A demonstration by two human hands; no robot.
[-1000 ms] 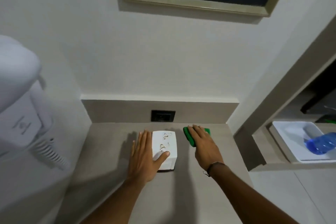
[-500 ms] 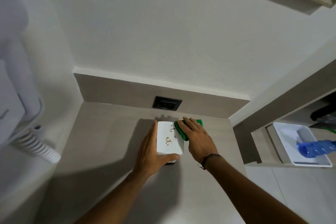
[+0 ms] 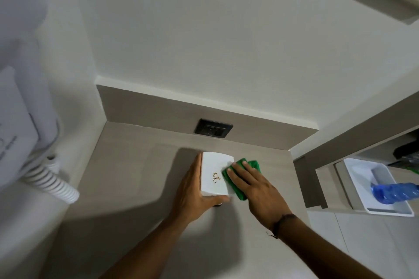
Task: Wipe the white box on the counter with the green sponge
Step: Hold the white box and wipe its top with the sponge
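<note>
The white box [image 3: 212,172] stands on the beige counter [image 3: 136,176] near the back wall, with a small brown stain on its top face. My left hand [image 3: 192,190] grips the box along its left side, thumb wrapped under its near edge. My right hand [image 3: 251,184] presses flat on the green sponge [image 3: 239,192], which lies over the box's right edge and top. Part of the sponge is hidden under my fingers.
A black wall socket [image 3: 213,131] sits in the backsplash behind the box. A white wall-mounted hair dryer with a coiled cord [image 3: 52,181] hangs at the left. At the right, a white tray [image 3: 360,188] holds a blue plastic bottle [image 3: 394,191].
My right hand has slid the sponge from the counter beside the box onto the box's right top edge. My left hand has kept its hold on the box. The camera has tilted down and closer.
</note>
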